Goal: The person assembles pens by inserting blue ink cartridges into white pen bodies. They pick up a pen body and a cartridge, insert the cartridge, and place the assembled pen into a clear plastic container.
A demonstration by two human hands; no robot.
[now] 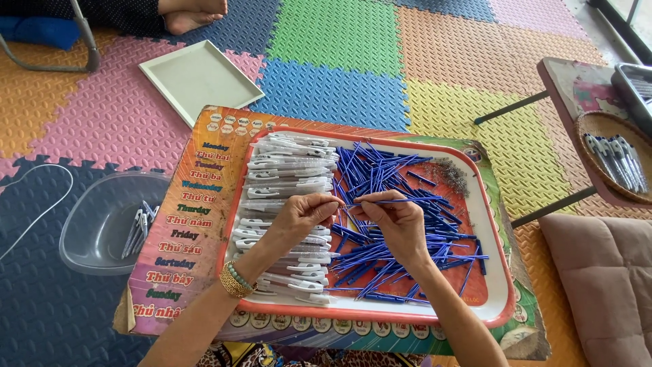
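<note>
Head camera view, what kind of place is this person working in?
Probably a home floor used for piecework: colourful foam mats, a low tray of blue pen refills and white barrels, hands assembling.

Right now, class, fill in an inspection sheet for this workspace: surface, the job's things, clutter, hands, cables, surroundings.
Surface: a red-rimmed white tray on a printed board, over coloured foam floor mats.
Job's things: blue pen refills heaped mid-tray; white pen barrels stacked on its left side; small metal springs in a pile near the far right corner.
Clutter: clear plastic bowl with a few pens; empty white tray.
Hands: left hand and right hand pinch one blue refill between them.
Cables: thin white cord on the mat.
Surroundings: woven basket of pens on a low table; cushion; another person's foot.
</note>
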